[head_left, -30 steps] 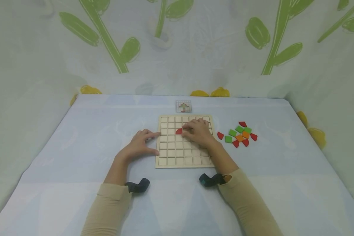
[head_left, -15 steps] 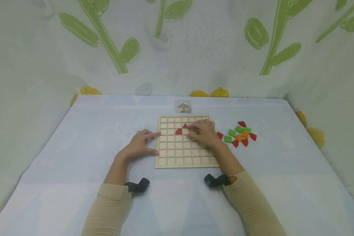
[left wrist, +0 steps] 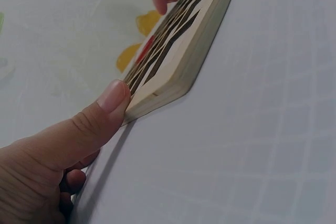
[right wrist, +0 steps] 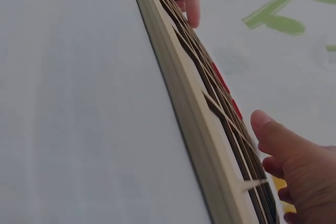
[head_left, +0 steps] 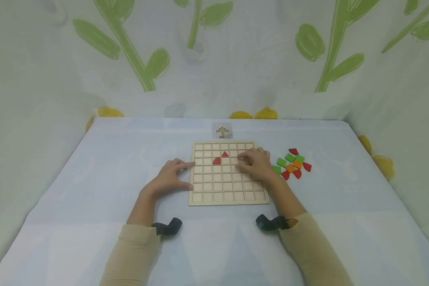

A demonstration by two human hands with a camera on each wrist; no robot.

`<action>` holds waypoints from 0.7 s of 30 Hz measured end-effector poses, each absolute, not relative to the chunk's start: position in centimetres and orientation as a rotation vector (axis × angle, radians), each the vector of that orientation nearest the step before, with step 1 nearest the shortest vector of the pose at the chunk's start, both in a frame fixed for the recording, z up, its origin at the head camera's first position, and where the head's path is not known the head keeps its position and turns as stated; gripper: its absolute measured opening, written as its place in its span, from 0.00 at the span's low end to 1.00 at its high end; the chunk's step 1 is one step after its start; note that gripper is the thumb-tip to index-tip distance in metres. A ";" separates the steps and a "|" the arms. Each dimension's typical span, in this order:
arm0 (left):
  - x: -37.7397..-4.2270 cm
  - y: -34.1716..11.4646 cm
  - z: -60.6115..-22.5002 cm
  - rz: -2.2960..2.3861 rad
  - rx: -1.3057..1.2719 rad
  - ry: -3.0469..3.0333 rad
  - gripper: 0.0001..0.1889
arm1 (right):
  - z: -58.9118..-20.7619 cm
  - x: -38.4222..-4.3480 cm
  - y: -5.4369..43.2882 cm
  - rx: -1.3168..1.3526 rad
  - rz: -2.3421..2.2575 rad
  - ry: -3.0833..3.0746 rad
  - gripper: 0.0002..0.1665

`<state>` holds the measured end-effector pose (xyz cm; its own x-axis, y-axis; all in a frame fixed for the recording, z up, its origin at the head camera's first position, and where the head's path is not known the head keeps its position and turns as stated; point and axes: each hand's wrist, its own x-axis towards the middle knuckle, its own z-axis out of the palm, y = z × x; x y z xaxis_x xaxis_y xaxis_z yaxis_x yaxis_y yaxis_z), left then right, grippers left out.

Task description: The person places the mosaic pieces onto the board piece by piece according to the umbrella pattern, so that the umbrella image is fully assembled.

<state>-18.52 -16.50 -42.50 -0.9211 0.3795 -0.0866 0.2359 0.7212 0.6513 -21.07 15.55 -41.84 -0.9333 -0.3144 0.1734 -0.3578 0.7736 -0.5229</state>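
Nearer than the grid board point(head_left: 218, 186) is room to pass; left hand point(head_left: 171, 174) obstructs its left edge, right hand point(head_left: 255, 163) and tiles point(head_left: 289, 168) its right

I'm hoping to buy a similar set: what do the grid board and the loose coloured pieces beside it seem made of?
Grid board: probably matte wood, perhaps plywood; its pale tan edge shows faint lengthwise bands in the wrist views.
Coloured pieces: flat, even red, green and orange suggest painted wood or plastic; too small to tell which.
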 end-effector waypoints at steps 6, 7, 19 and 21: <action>-18.2 -16.4 -42.5 0.991 0.500 2.719 0.44 | -42.2 -20.9 16.8 0.502 0.947 -2.890 0.22; -18.2 -16.4 -42.5 0.989 0.502 2.721 0.44 | -42.2 -20.9 16.9 0.495 0.952 -2.889 0.22; -18.3 -16.5 -42.5 0.970 0.502 2.724 0.44 | -41.8 -21.0 19.1 0.432 0.931 -2.897 0.23; -18.2 -16.5 -42.5 0.974 0.500 2.722 0.44 | -41.9 -21.0 19.6 0.452 0.934 -2.873 0.22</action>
<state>-18.24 -16.46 -42.47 -0.9211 0.3813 -0.0791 0.2446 0.7246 0.6443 -20.96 19.59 -41.87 -0.9525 -0.2510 0.1723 -0.3043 0.7698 -0.5611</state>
